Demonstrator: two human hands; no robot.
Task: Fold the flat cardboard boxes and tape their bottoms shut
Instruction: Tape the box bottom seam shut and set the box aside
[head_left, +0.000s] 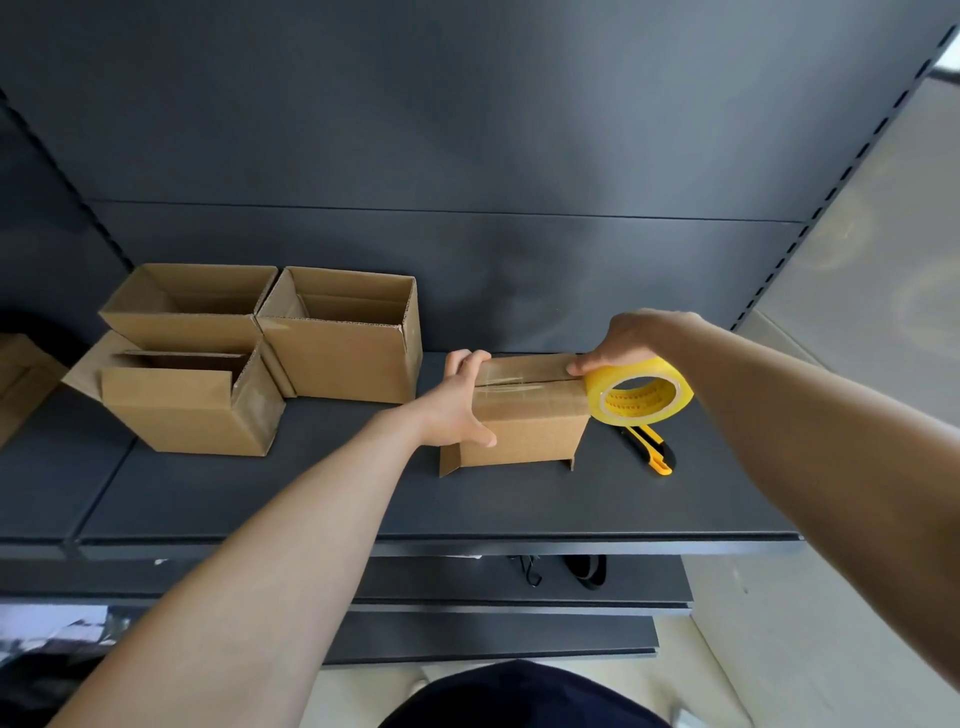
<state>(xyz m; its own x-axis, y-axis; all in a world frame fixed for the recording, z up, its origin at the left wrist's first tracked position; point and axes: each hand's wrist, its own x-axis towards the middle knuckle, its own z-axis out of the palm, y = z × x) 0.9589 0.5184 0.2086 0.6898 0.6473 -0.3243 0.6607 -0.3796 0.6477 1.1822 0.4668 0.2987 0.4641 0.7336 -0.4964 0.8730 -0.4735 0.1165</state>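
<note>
A small cardboard box (524, 431) stands upside down on the dark shelf (260, 493), its closed bottom flaps facing up with clear tape laid along the seam. My left hand (460, 402) grips the box's left end, thumb on the front face and fingers over the top. My right hand (631, 340) holds a yellow tape roll (641, 392) at the box's right top edge, with the thumb on the tape there. A strip of tape runs from the roll across the box top.
Three folded boxes (340, 345) stand open-side up at the left of the shelf. A yellow utility knife (652, 449) lies on the shelf just right of the taped box. More cardboard (21, 379) shows at the far left edge. Lower shelves sit below.
</note>
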